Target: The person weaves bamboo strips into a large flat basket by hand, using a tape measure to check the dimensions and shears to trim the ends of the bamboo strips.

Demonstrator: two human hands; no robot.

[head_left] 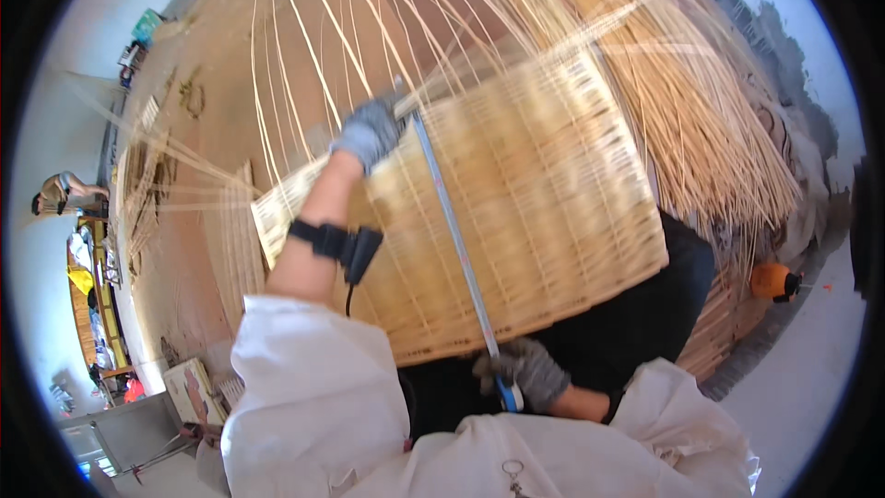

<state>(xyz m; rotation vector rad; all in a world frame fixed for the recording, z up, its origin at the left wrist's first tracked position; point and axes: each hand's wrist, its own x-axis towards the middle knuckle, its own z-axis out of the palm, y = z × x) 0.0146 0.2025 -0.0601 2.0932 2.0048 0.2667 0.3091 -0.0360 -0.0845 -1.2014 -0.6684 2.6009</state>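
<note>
A woven bamboo panel lies tilted across my lap, its long thin strips sticking out past the far edge. A tape measure's pale blade runs over the weave from the far edge to the near one. My left hand, in a grey glove, is closed on the blade's end at the far edge; its fingertips are partly hidden. By the near edge, my right hand, also gloved in grey, grips the tape measure beside its blue and white case. A black strap with a small device sits on my left forearm.
A thick bundle of loose bamboo strips lies at the right. Beyond it is an orange round object with a black end. More strips lie on the brown floor at left. Another person is bent over at the far left, near cluttered shelves.
</note>
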